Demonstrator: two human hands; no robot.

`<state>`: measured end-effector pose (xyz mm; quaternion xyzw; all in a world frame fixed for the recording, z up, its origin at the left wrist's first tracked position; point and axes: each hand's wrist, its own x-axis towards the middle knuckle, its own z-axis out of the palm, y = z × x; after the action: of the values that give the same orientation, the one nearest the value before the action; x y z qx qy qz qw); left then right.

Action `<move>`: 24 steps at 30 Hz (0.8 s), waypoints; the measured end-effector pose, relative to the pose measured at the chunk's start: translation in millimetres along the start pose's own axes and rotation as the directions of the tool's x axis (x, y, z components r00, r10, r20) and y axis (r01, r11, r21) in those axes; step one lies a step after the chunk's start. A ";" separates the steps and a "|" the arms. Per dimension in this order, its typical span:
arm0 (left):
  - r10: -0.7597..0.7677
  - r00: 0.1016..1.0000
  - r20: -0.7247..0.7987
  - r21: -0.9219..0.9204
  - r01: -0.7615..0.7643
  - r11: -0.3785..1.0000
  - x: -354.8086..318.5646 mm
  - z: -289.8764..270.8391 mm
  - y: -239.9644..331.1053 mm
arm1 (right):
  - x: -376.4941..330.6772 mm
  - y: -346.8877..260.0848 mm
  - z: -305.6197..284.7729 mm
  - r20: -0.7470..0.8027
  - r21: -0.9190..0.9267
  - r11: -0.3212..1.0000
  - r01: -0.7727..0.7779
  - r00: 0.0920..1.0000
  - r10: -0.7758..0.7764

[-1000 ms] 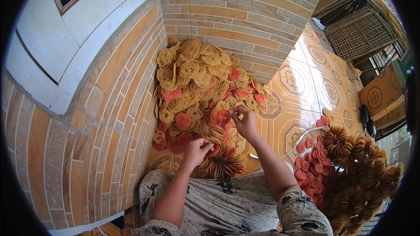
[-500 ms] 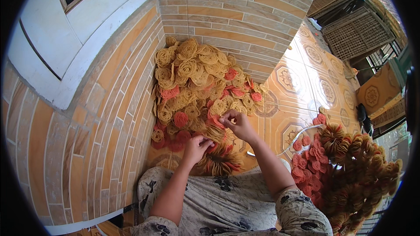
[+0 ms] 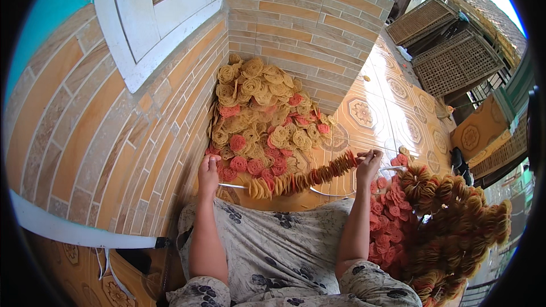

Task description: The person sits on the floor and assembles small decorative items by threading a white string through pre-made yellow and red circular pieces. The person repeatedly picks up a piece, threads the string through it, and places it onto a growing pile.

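Observation:
A white strip [image 3: 232, 186] threaded with lacy, swirled yellow and red discs [image 3: 301, 181] stretches between my hands in a sagging row. My left hand [image 3: 209, 173] is closed around the strip's left end, a short bare length from the nearest disc. My right hand [image 3: 368, 164] pinches the strip at the row's right end, against the last discs; more white strip shows just beyond it. Behind the row, a large heap of loose discs [image 3: 256, 102], mostly yellow with some red, fills the wall corner.
At my right lie loose red discs [image 3: 389, 213] beside a big pile of strung brownish-yellow discs [image 3: 460, 227]. Tiled walls [image 3: 153, 108] close in the left and far sides, with a white door [image 3: 165, 28] at the left. Woven racks [image 3: 458, 62] stand at the far right.
My hands have moved apart from the heap's near edge, left hand leftward, right hand rightward and lower. The bunched row now hangs stretched out between them. The view has tilted up.

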<state>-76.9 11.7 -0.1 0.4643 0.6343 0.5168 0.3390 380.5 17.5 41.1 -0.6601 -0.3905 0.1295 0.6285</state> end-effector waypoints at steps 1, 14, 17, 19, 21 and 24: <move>-0.018 1.000 -0.010 -0.012 0.018 1.000 -2.2 -4.5 -8.0 | 3.5 19.2 -5.8 -0.047 -0.029 1.000 -0.010 0.999 0.009; -0.076 0.880 0.469 0.722 -0.332 0.607 -22.1 16.2 -32.4 | 11.4 140.2 -12.8 0.039 0.103 0.761 -0.640 0.767 0.640; -0.119 0.899 0.422 0.736 -0.263 0.623 -25.6 17.1 -25.0 | 6.0 136.0 -11.4 0.128 0.056 0.836 -0.546 0.834 0.536; -0.084 0.924 0.373 0.746 -0.245 0.620 -29.5 12.9 -15.4 | 6.3 129.5 -8.4 0.135 0.033 0.876 -0.482 0.870 0.474; -0.028 0.939 0.342 0.801 -0.276 0.531 -34.6 7.0 -5.5 | 6.8 119.7 -5.5 0.132 -0.002 0.906 -0.422 0.898 0.419; -0.239 0.910 0.338 0.797 -0.142 0.587 -33.2 -2.3 4.7 | 8.5 92.8 1.6 -0.027 -0.167 0.956 -0.241 0.970 0.240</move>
<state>-66.6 -20.0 3.3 0.6464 0.7255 0.0525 0.2304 417.8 33.2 -42.9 -0.7539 -0.3149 0.1694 0.5512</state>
